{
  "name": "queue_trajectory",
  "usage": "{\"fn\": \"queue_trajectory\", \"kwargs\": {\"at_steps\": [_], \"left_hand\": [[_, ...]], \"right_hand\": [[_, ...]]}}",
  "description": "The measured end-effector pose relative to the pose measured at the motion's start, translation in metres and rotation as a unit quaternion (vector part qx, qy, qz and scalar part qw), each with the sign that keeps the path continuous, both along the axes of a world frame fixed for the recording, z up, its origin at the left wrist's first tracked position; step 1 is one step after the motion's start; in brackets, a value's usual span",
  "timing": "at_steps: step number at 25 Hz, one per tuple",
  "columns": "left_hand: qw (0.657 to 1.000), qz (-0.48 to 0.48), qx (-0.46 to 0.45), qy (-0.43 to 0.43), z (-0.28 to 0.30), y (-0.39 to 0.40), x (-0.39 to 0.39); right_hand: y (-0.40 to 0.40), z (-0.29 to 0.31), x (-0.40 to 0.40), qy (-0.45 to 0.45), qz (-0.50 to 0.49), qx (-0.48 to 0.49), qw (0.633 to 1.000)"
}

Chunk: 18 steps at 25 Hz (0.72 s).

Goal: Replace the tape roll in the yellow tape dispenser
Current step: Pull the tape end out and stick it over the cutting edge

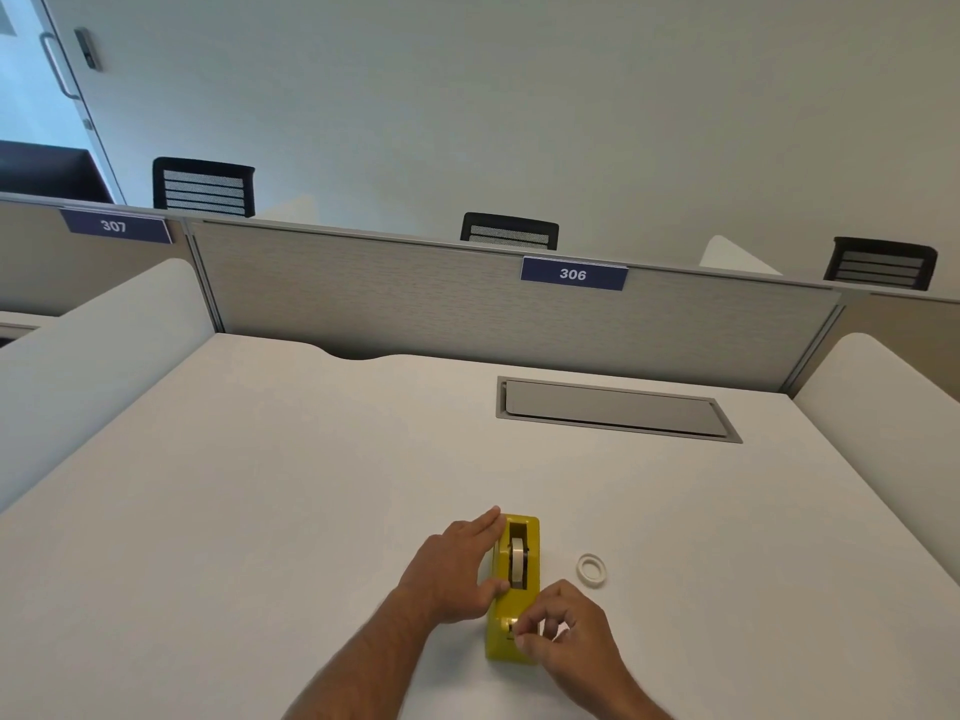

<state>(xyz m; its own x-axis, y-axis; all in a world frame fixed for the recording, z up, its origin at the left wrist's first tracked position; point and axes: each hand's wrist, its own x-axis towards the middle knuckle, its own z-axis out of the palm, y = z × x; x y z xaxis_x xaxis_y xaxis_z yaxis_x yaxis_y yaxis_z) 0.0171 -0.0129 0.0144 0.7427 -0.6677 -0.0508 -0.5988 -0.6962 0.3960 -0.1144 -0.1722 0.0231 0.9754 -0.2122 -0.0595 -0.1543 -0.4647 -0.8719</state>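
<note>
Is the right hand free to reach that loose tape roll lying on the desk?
Probably yes. The loose tape roll lies just beyond the right hand with bare desk between them, though its fingers are pinching at the yellow dispenser's near end.

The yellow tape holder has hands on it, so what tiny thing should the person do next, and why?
Probably lift the roll out of the yellow dispenser. The left hand steadies the dispenser's side, the right hand pinches at its cutter end, a roll sits in the slot, and the other roll lies on the desk beside it.
</note>
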Motion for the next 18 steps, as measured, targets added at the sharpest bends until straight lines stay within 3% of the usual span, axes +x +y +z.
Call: {"fn": "queue_trajectory", "kwargs": {"at_steps": [7,18], "left_hand": [[1.000,0.001,0.001,0.002,0.000,0.000,0.000],[1.000,0.001,-0.008,0.004,0.001,0.000,0.000]], "right_hand": [[-0.008,-0.005,-0.011,-0.104,0.065,-0.055,0.991],[-0.002,-0.011,-0.002,-0.046,0.009,-0.035,0.998]]}}
